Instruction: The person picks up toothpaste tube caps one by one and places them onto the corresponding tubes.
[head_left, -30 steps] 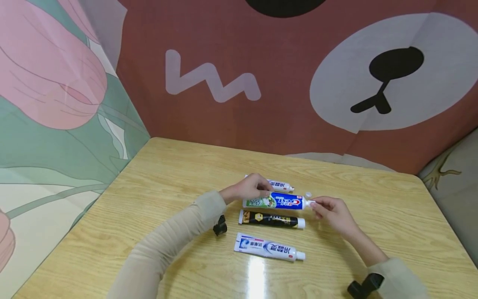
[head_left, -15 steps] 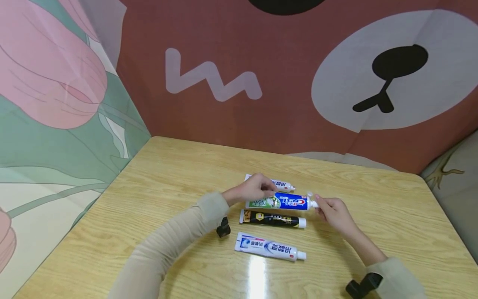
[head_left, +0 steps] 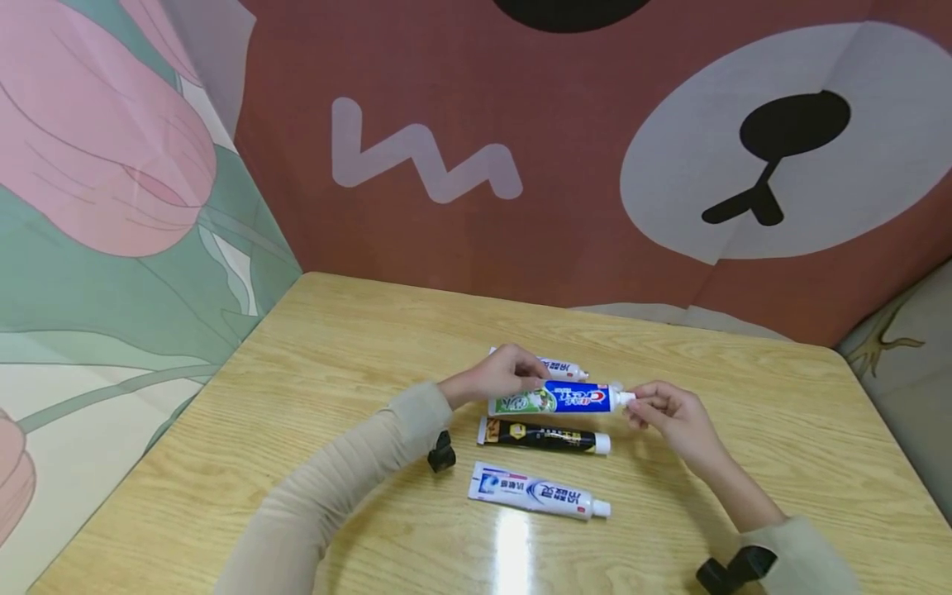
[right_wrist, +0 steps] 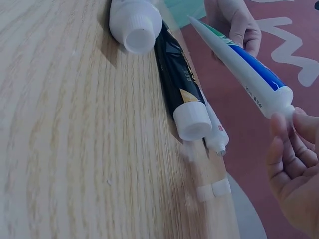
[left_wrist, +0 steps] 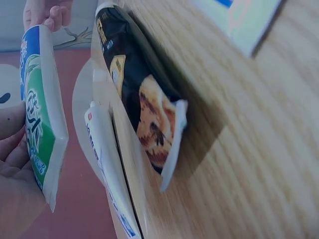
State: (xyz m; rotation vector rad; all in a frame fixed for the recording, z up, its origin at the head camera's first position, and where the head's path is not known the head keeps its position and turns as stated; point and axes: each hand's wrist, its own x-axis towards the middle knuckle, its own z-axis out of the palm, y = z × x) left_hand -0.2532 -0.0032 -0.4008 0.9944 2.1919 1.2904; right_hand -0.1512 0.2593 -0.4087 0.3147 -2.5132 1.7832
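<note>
A blue, green and white toothpaste tube [head_left: 580, 397] is held up off the table, its printing upside down to me. My left hand [head_left: 502, 373] grips it near the crimped end, thumb over the face in the left wrist view. At the other end, my right hand [head_left: 675, 420] pinches the white cap [right_wrist: 287, 113] between thumb and fingers. Below the held tube lies a black toothpaste tube [head_left: 543, 435] with its white cap on. Behind it is a white toothpaste tube [right_wrist: 215, 128] with a bare nozzle, partly hidden by my left hand in the head view.
Closest to me lies another white toothpaste tube [head_left: 531, 492], capped. A loose white cap [right_wrist: 221, 187] rests on the wooden table [head_left: 372, 347] beyond the tubes. A printed wall hanging [head_left: 446, 248] stands at the table's back edge.
The held tube shifts slightly right, then stays nearly still. My right hand's fingers shift around the cap, and its wrist has moved a little to the right.
</note>
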